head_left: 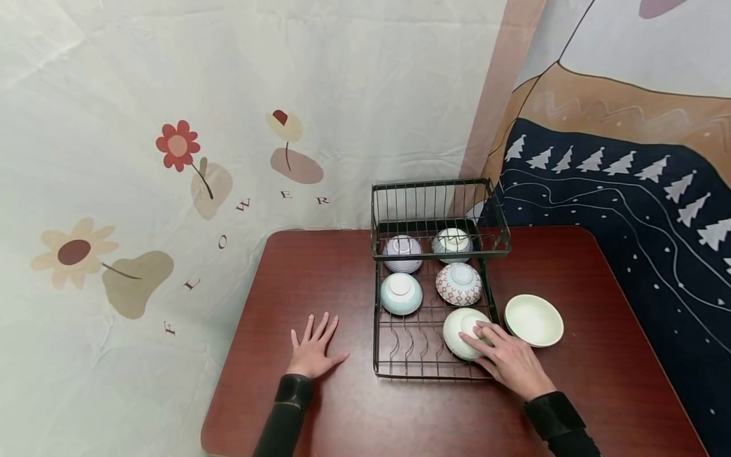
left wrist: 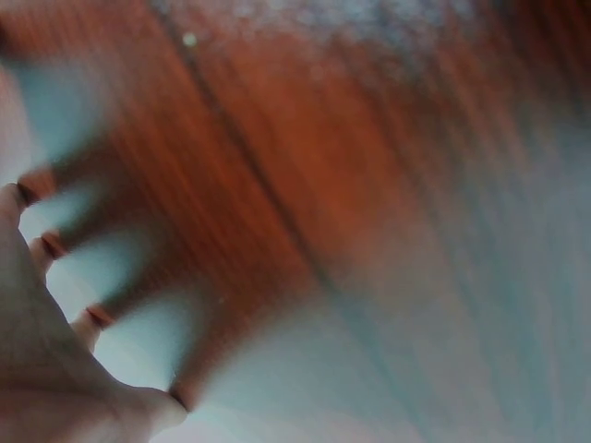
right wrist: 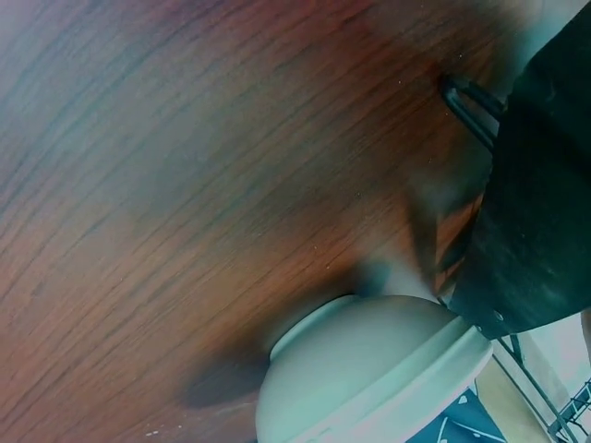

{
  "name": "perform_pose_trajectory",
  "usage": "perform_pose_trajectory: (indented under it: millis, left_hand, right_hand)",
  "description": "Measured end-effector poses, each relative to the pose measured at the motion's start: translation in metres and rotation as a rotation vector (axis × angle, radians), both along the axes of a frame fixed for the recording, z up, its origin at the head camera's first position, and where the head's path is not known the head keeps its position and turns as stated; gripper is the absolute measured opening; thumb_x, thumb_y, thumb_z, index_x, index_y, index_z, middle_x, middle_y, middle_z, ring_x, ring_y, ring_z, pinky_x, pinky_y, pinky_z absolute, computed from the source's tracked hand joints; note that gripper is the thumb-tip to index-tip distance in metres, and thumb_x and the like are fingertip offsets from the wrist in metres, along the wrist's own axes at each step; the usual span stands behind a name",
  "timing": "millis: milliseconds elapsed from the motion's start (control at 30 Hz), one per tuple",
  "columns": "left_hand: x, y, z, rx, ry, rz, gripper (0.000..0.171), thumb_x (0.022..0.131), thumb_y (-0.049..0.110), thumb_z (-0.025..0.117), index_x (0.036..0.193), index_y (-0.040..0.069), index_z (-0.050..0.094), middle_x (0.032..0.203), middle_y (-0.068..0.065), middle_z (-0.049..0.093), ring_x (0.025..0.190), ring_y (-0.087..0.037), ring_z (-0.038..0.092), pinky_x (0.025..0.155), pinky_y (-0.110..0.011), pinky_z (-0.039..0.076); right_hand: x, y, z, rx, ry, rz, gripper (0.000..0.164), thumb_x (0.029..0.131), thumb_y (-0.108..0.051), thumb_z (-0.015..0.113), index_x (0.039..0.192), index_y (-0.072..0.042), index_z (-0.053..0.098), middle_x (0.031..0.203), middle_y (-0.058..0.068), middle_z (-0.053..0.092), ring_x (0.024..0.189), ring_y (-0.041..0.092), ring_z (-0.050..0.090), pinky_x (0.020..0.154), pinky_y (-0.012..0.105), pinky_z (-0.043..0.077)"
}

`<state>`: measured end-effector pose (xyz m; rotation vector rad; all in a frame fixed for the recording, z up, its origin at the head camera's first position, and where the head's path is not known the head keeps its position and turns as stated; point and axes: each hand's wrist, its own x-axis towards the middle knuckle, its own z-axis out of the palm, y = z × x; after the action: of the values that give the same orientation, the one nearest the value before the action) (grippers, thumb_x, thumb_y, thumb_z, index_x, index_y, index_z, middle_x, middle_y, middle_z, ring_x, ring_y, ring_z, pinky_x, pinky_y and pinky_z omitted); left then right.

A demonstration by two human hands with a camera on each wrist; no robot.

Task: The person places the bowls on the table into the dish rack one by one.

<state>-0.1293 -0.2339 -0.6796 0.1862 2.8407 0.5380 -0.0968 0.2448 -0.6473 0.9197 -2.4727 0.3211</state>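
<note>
My right hand [head_left: 514, 365] holds a pale cream-green bowl [head_left: 454, 339] by its base. This bowl is upside down at the front right of the black dish rack [head_left: 375, 343]. Beside the rack, to the right, cream bowls [head_left: 533, 317] stand upright on the table; the right wrist view shows the doubled rims of the nested bowls [right wrist: 360, 369]. Left of the rack, my left hand [head_left: 312, 355] rests on the table with its fingers spread, holding nothing. Its spread fingers also show in the left wrist view.
Upside down in the rack are a red-patterned bowl [head_left: 459, 285], a light blue bowl [head_left: 401, 295], a lilac bowl [head_left: 403, 260] and a grey-blue bowl [head_left: 451, 244]. A raised wire shelf [head_left: 440, 256] overhangs the back ones. Printed cloth [head_left: 342, 76] hangs behind the reddish-brown table [head_left: 320, 266].
</note>
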Motion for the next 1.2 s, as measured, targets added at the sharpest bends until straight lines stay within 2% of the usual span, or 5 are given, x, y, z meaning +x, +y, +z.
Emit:
perform_pose_trajectory:
  millis: [67, 167, 900, 1067, 1200]
  left_hand:
    - [0.000, 0.000, 0.000, 0.001, -0.002, 0.001, 0.095, 0.095, 0.067, 0.071, 0.174, 0.026, 0.038, 0.185, -0.008, 0.029, 0.173, -0.046, 0.015, 0.128, -0.089, 0.002]
    - [0.000, 0.000, 0.001, -0.003, -0.008, 0.003, 0.094, 0.095, 0.067, 0.071, 0.174, 0.027, 0.038, 0.185, -0.008, 0.028, 0.173, -0.046, 0.014, 0.128, -0.088, 0.002]
    - [0.001, -0.001, 0.000, 0.000, 0.006, -0.007, 0.094, 0.095, 0.067, 0.070, 0.174, 0.026, 0.038, 0.185, -0.008, 0.029, 0.173, -0.046, 0.015, 0.128, -0.088, 0.002]
    - [0.000, -0.002, 0.000, -0.010, -0.007, -0.005, 0.094, 0.096, 0.068, 0.069, 0.175, 0.028, 0.036, 0.185, -0.006, 0.027, 0.174, -0.045, 0.013, 0.129, -0.087, 0.002]
    - [0.001, -0.002, 0.001, -0.005, -0.007, -0.006, 0.094, 0.096, 0.067, 0.069, 0.174, 0.028, 0.036, 0.185, -0.007, 0.027, 0.174, -0.045, 0.013, 0.129, -0.087, 0.001]
  right_hand:
    - [0.000, -0.001, -0.001, -0.015, -0.001, -0.007, 0.042, 0.109, -0.050, 0.063, 0.139, -0.023, 0.077, 0.124, 0.016, 0.075, 0.113, 0.036, 0.073, 0.063, 0.042, 0.059]
    - [0.000, -0.003, -0.003, -0.034, 0.000, -0.023, 0.062, 0.118, -0.058, 0.030, 0.137, -0.023, 0.078, 0.123, 0.015, 0.075, 0.114, 0.037, 0.073, 0.061, 0.041, 0.058]
    - [0.003, -0.005, -0.002, -0.003, 0.032, -0.016, 0.060, 0.121, -0.047, 0.027, 0.139, -0.019, 0.077, 0.122, 0.015, 0.073, 0.120, 0.034, 0.071, 0.069, 0.046, 0.061]
    - [0.005, -0.005, 0.002, -0.031, 0.022, -0.011, 0.061, 0.120, -0.048, 0.027, 0.145, -0.018, 0.073, 0.129, 0.016, 0.072, 0.124, 0.036, 0.069, 0.086, 0.053, 0.061]
    - [0.004, -0.002, 0.010, -0.156, 0.013, -0.070, 0.059, 0.118, -0.051, 0.035, 0.150, -0.015, 0.070, 0.132, 0.017, 0.072, 0.128, 0.040, 0.065, 0.104, 0.052, 0.051]
